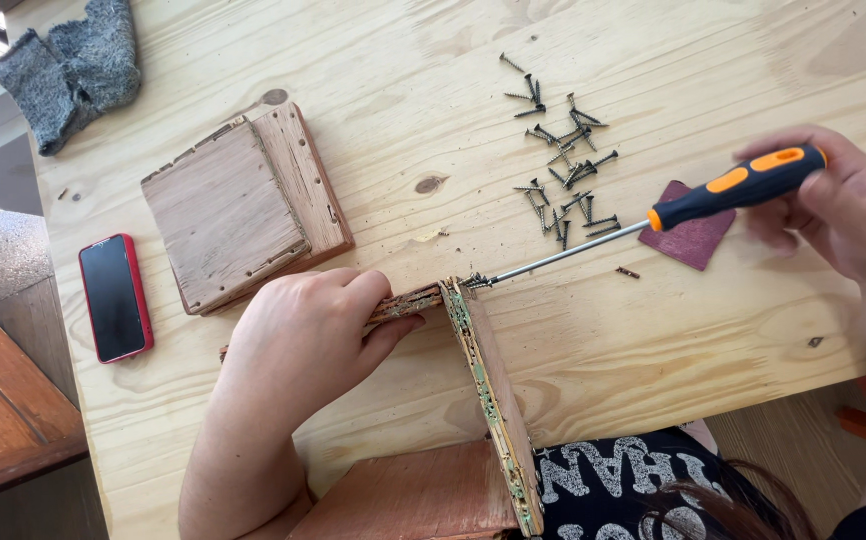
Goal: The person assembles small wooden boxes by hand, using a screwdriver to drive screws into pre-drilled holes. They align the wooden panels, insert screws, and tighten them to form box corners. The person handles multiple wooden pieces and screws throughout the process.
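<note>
Left hand (pixel 298 345) lies palm down, fingers curled over the top edge of a wooden board (pixel 403 303), pressing it at the near centre of the table (pixel 653 330). That board meets a second board (pixel 493 400) at a corner; the second one stands on edge and runs toward the near side, its edge facing up. Right hand (pixel 848 205), at the right, is wrapped around the black and orange handle of a screwdriver (pixel 738 188). The shaft slants down to the left, and its tip sits on a screw (pixel 475 282) at the corner joint. Loose screws (pixel 563 165) lie scattered far of the shaft. A dark red square of sandpaper (pixel 695 238) lies under the handle. Far left: a joined wooden piece (pixel 243 205), a red phone (pixel 115 297), a grey cloth (pixel 73 70).
</note>
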